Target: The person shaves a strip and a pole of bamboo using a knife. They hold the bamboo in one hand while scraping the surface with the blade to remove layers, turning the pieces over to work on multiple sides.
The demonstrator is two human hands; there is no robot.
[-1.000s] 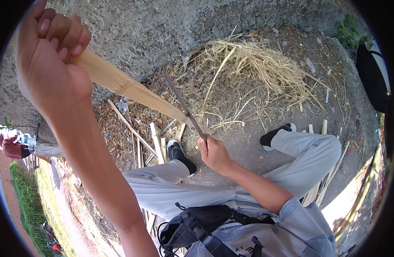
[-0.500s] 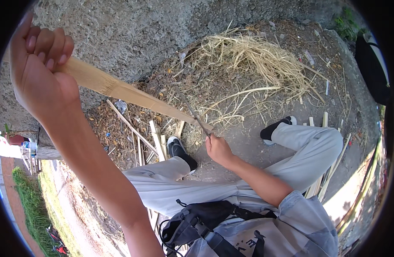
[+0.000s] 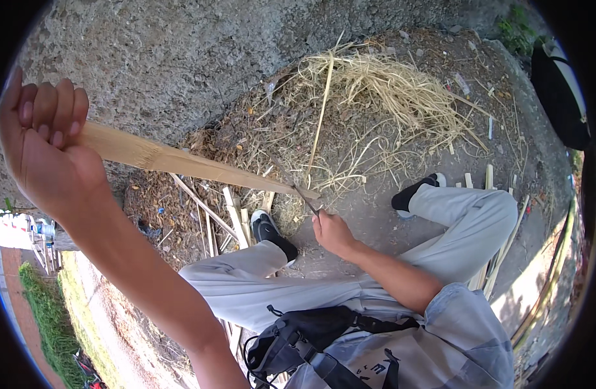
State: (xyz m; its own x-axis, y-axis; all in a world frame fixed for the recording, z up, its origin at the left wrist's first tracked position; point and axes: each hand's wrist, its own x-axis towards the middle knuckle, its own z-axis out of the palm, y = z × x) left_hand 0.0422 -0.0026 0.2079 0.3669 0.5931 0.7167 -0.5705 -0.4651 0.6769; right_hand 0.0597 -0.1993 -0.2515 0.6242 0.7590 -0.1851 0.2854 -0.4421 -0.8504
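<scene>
My left hand [image 3: 55, 152] is raised at the far left, fingers curled round a wide, flat bamboo strip [image 3: 188, 164]. The strip slopes down to the right, with a node across it near my hand. Between my knees, my right hand [image 3: 335, 233] is closed on the handle of a knife [image 3: 306, 199], the handle itself mostly hidden. Its dark narrow blade crosses the strip near the far end; whether it cuts into it I cannot tell. Just beyond the blade, a thin pale shaving [image 3: 321, 113] stretches away toward the heap.
A heap of curly shavings [image 3: 401, 91] lies ahead against a rough grey wall [image 3: 181, 58]. Cut bamboo pieces [image 3: 234, 214] lie by my left shoe [image 3: 272, 235], more near my right knee. A black bag [image 3: 291, 334] is strapped at my waist. Grass [image 3: 48, 318] grows at lower left.
My left hand has moved down and slightly left with the bamboo strip. A long thin shaving now stands out beyond the knife. My right hand has barely shifted.
</scene>
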